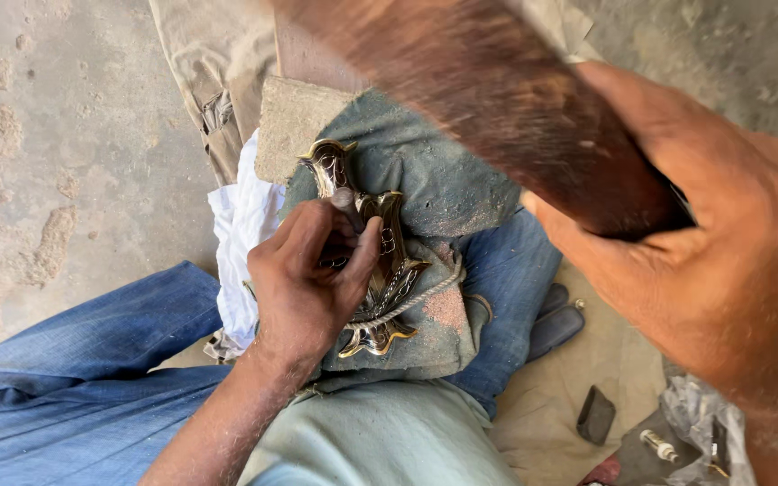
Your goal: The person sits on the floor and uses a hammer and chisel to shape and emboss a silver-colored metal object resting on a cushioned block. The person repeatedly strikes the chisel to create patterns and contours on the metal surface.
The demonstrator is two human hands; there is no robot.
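My left hand grips a short dark metal punch upright, its tip resting on a shiny brass ornament with curled points. The ornament lies on a grey-green cloth pad and a cord ties it down. My right hand is raised close to the camera and holds a brown wooden mallet, blurred by motion, above the punch.
I sit on the floor in blue jeans. A stone block and white cloth lie beside the pad. Small dark tools and a plastic bag rest on a beige sheet at the right. Bare concrete floor spreads left.
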